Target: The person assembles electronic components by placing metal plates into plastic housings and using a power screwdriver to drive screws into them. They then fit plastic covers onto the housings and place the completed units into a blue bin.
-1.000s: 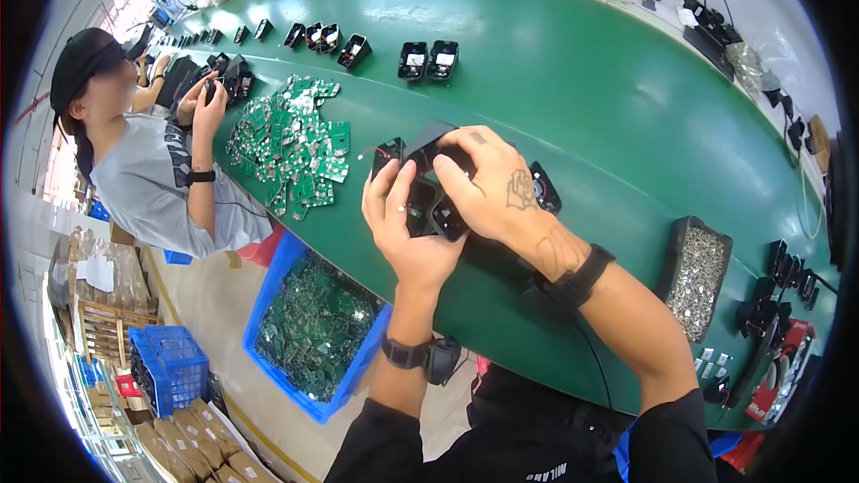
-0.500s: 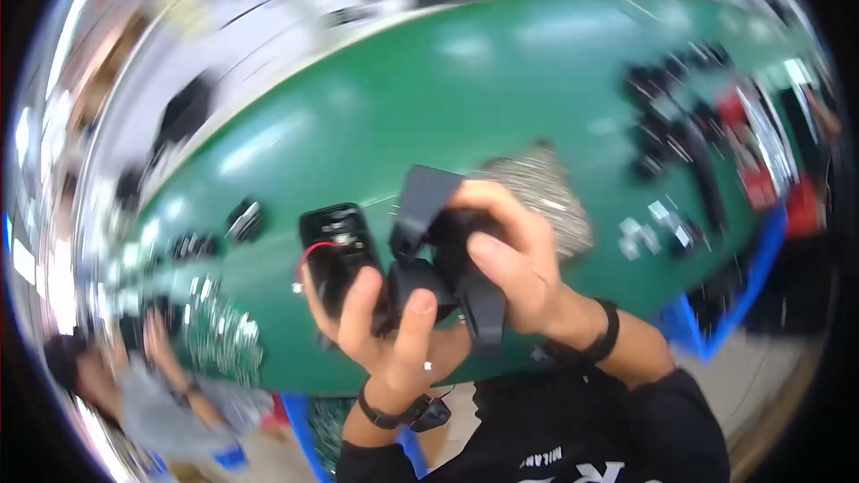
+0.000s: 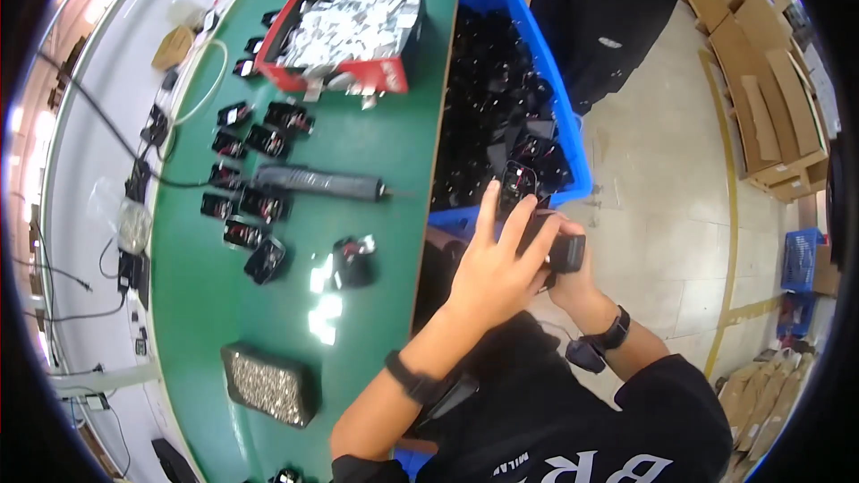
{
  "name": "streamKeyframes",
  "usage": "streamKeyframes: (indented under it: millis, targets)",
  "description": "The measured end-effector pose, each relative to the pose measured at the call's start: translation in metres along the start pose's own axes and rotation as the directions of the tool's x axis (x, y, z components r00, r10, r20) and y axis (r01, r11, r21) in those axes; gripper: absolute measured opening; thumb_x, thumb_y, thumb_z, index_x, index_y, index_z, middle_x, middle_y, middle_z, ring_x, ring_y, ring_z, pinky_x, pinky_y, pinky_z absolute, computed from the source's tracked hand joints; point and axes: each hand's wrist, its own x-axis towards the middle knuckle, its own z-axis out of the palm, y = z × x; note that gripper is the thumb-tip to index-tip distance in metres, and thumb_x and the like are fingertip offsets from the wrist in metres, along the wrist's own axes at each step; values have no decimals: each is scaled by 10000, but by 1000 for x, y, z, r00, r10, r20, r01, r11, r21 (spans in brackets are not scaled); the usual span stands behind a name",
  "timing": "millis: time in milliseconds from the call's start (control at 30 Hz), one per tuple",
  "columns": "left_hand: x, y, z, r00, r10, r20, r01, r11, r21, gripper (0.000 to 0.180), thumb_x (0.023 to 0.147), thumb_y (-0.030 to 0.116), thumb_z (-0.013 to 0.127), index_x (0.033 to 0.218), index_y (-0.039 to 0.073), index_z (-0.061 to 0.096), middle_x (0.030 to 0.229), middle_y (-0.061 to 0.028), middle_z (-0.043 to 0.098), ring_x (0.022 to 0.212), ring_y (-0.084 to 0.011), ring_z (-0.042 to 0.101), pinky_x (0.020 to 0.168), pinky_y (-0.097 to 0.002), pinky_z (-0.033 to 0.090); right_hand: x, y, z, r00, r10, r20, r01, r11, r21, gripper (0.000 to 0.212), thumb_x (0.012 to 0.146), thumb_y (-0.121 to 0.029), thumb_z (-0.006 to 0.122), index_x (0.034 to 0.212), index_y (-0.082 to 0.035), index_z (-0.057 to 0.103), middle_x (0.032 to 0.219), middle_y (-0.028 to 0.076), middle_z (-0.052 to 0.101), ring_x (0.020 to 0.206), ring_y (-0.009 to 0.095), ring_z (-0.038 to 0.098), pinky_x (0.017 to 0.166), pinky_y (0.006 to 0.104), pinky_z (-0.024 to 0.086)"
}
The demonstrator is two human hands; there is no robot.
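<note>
My left hand [image 3: 492, 277] is at the near end of the blue bin, fingers closed around a small open black plastic housing [image 3: 519, 181] with wiring inside. That housing shows beyond the fingertips, against the bin's contents. Close beside it, my right hand [image 3: 580, 279] grips a black plastic block [image 3: 566, 253]. The left fingers partly cover the space between the hands, so I cannot tell how many black parts are held there. Many black plastic parts [image 3: 483, 98] fill the blue bin [image 3: 562, 139].
On the green table [image 3: 367, 376] lie several wired black housings [image 3: 261, 204], a grey electric screwdriver [image 3: 318, 182], and a black box of small metal pieces [image 3: 268, 385]. A red box [image 3: 385, 76] holds white pieces. A person [image 3: 613, 18] stands beyond the bin. Cardboard [image 3: 761, 80] leans at right.
My view has swung right, from the table toward the bin. Both hands, with black parts still in them, have moved off the table to the bin's near end.
</note>
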Motion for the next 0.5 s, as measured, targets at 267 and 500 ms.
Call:
streamKeyframes:
  millis: [267, 500]
  targets:
    - [107, -114, 87, 927, -364, 93, 363, 931, 27, 828, 679, 185, 804, 1419, 134, 437, 1428, -234, 398, 1299, -519, 350, 1100, -510, 356, 206, -36, -30, 973, -83, -215, 68, 995, -78, 338, 985, -315, 393, 1017, -93, 645, 923, 41, 675, 839, 175, 642, 787, 327, 516]
    - [98, -160, 110, 697, -713, -76, 690, 696, -200, 902, 762, 235, 748, 1444, -103, 264, 1458, -381, 291, 1354, -482, 344, 1121, -436, 330, 280, -39, 0, 970, -51, -237, -51, 914, -402, 461, 961, -400, 468, 1214, -43, 615, 1162, 96, 623, 993, 248, 604, 806, 409, 522]
